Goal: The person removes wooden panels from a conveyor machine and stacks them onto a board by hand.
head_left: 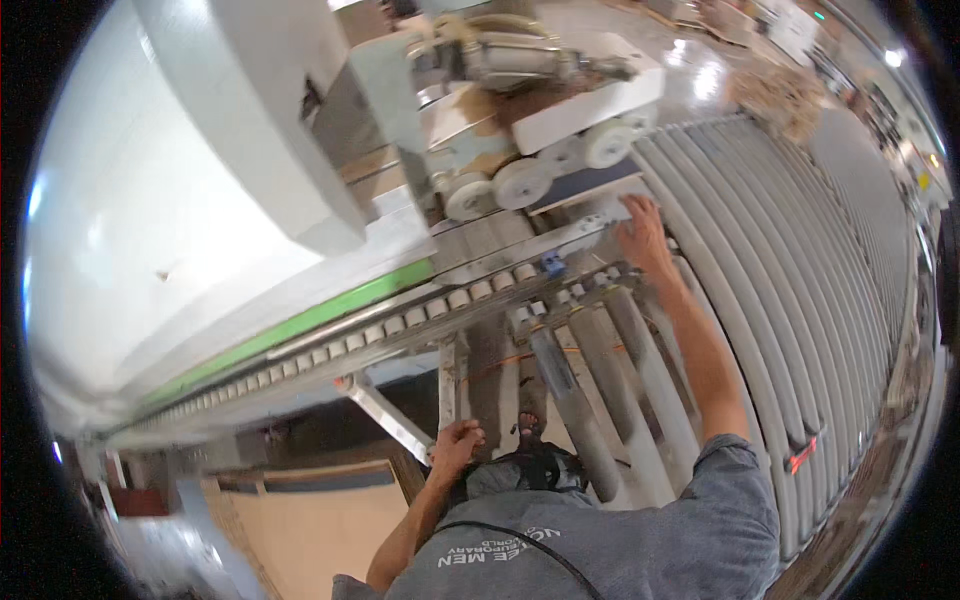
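My right hand (643, 235) reaches forward to the right end of a long pale metal rail (570, 238). Its fingers look stretched out and lie at the rail's end, with no grip visible. Just beyond is a dark flat panel with a pale edge (590, 187), beneath a row of white wheels (522, 184). Close to my body, my left hand (458, 443) is curled closed beside a grey metal post (447, 385). Whether anything is inside those fingers is hidden.
A roller conveyor (760, 240) fills the right side. Shorter rollers (575, 400) lie before me, with gaps between them. A big white machine housing (190, 210) with a green strip (310, 318) stands left. Brown board (315, 535) lies lower left.
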Motion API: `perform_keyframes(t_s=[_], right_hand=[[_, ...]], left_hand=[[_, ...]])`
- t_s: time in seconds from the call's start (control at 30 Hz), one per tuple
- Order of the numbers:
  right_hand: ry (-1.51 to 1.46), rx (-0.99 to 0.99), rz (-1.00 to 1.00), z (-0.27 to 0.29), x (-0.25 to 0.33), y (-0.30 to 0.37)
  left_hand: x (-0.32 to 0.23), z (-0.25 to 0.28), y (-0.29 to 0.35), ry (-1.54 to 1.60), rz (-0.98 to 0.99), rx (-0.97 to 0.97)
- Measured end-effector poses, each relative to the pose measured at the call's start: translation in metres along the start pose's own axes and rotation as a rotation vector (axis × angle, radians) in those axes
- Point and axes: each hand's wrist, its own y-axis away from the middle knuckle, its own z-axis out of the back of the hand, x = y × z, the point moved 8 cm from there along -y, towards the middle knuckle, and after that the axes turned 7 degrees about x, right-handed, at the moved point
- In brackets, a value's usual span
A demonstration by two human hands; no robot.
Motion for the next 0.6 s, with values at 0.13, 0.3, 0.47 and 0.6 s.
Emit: perform_keyframes(t_s=[0.13,0.3,0.47,0.6], right_hand=[[-0.079,0.326,-0.004,-0.055,-0.025,-0.069],[0.174,0.642,0.303,-0.128,-0.075,-0.116],[0.173,0.719,0.238,-0.144,-0.141,-0.139],[0.029,0.843,0.082,-0.107,-0.122,-0.102]], left_hand=[[0.007,0.011,0.013,-0.335,-0.271,-0.144],[0.041,0.02,0.023,-0.295,-0.314,-0.49],[0.04,0.035,0.041,-0.062,-0.401,-0.606],[0.039,0.039,0.052,-0.015,-0.3,-0.606]])
